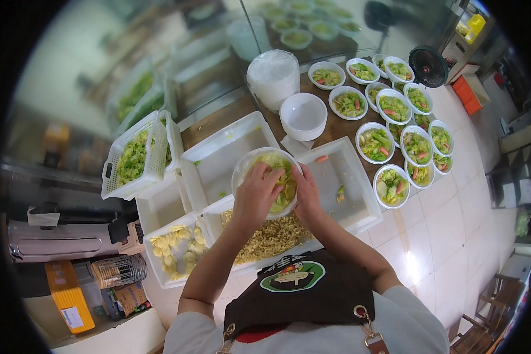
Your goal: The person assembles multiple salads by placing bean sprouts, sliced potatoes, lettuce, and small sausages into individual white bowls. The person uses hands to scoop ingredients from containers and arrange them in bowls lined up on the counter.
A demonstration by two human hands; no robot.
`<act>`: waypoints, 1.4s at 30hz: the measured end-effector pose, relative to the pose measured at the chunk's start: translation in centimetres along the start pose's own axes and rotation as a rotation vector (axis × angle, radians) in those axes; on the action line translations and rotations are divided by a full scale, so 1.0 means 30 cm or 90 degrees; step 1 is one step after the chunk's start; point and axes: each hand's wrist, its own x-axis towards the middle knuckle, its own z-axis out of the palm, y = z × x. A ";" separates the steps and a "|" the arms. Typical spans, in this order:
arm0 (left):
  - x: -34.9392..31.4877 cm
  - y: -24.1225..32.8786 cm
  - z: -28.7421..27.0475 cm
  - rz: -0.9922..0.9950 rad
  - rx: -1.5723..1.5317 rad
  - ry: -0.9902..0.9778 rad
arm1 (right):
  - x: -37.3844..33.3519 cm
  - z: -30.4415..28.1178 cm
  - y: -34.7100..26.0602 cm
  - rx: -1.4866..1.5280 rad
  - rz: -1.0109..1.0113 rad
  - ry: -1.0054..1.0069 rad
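Observation:
A white round bowl [239, 171] with pale and green chopped lettuce [288, 187] is held above the trays in front of me. My right hand [307, 190] grips its right rim, thumb along the edge. Over the bowl's left side reaches my left hand [258, 192], its fingers apart and bent down onto the lettuce; the fingertips are partly hidden. Directly below lies a white tray of brown chopped bits [271, 239]. Beside it, at the left, a compartment holds pale yellow slices [171, 248].
Filled salad bowls [375, 144], some stacked, crowd the table's right side. Empty bowls [304, 115] and a wrapped stack [274, 76] stand at the back. A nearly bare tray [354, 194] lies right; a lettuce basket [134, 158] stands left. Behind is a glass pane [206, 59].

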 end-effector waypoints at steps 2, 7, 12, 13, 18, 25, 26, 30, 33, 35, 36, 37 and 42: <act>-0.024 0.014 0.034 -0.040 0.047 -0.030 | -0.006 0.010 -0.003 -0.018 -0.015 0.006; -0.044 0.009 0.119 -0.117 0.108 -0.067 | -0.016 0.022 0.013 -0.040 0.010 0.007; -0.042 -0.010 0.125 -0.023 0.025 -0.093 | -0.028 0.019 0.000 0.020 0.005 0.008; -0.043 -0.021 0.126 0.002 0.003 -0.110 | -0.023 0.012 0.004 0.013 0.000 0.002; -0.041 -0.069 0.113 -0.002 -0.130 -0.150 | -0.032 0.010 0.003 -0.022 0.022 -0.008; -0.027 -0.125 0.054 -0.200 -0.601 -0.092 | -0.045 0.055 -0.038 -0.012 0.006 -0.004; -0.031 -0.120 0.032 -0.232 -0.689 -0.088 | -0.047 0.057 -0.042 -0.011 0.006 -0.001; -0.034 -0.129 -0.012 -0.285 -0.848 -0.108 | -0.035 0.042 -0.028 -0.001 -0.005 -0.018; -0.046 -0.132 -0.020 -0.275 -0.787 -0.111 | -0.024 0.018 -0.004 -0.018 -0.004 -0.012; -0.056 -0.135 -0.017 -0.273 -0.772 -0.097 | -0.027 0.013 0.004 -0.037 0.000 -0.008; -0.060 -0.134 -0.014 -0.272 -0.779 -0.086 | -0.028 0.011 0.007 -0.047 0.002 -0.005; -0.063 -0.131 -0.009 -0.271 -0.786 -0.075 | -0.030 0.011 0.010 -0.040 0.002 -0.009; -0.082 -0.144 0.006 -0.229 -0.725 -0.063 | -0.038 0.020 0.013 -0.032 -0.005 -0.022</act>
